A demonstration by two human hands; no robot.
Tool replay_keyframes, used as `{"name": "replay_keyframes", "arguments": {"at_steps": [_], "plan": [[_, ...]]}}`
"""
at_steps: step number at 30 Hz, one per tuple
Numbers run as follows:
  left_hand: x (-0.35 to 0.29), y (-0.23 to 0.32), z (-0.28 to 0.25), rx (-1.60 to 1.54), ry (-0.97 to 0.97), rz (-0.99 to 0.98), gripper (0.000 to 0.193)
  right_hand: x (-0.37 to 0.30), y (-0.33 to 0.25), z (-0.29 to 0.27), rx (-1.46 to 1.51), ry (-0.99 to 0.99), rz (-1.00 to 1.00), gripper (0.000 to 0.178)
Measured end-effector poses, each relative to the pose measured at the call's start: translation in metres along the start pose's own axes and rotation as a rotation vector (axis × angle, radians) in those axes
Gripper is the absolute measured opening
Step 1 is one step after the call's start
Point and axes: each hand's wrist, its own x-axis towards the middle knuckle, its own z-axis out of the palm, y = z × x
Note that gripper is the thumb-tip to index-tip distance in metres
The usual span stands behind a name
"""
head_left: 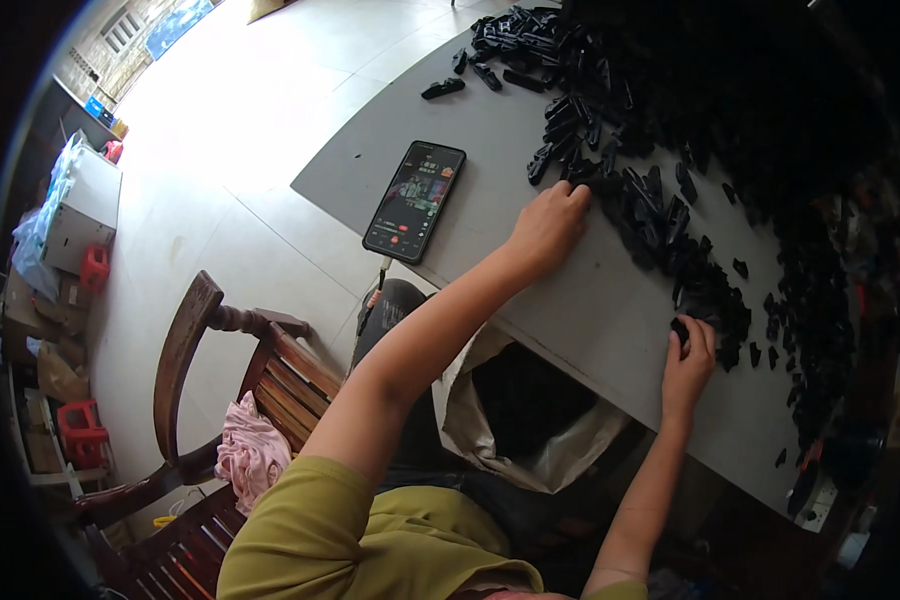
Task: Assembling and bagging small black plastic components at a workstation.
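My left hand [552, 228] reaches over the grey tabletop [530, 290], its fingers closed at the end of a dark piece [602, 186] on the edge of the heap. Small black plastic pieces [650, 205], elongated and clip-like, lie loosely piled beyond both hands. Further right and nearer me, my right hand [692, 362] pinches a small black piece [680, 328] between thumb and fingers. Beside that hand lies a cluster of smaller black parts [725, 305]. The exact form of the pinched pieces is too dark to make out.
A lit phone [415, 200] with a cable lies on the table to the left. An open sack [460, 410] holding dark contents hangs below the table edge, by my lap. A wooden chair [185, 370] with pink cloth [253, 450] stands left; red stools [82, 432] are beyond.
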Motion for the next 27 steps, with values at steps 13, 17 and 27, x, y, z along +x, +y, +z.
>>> {"name": "replay_keyframes", "arguments": {"at_steps": [13,17,27], "plan": [[-0.081,0.029,-0.008,-0.507,-0.198,0.309,0.019,-0.027,-0.026,-0.017,-0.086,0.029,0.014,0.018],[-0.083,0.032,-0.005,-0.574,-0.27,0.358,0.021,-0.025,-0.071,-0.007,0.312,-0.101,-0.079,0.023],[-0.083,0.028,-0.007,-0.617,-0.343,0.312,0.023,-0.026,-0.062,-0.021,0.18,-0.224,-0.192,0.03]]}}
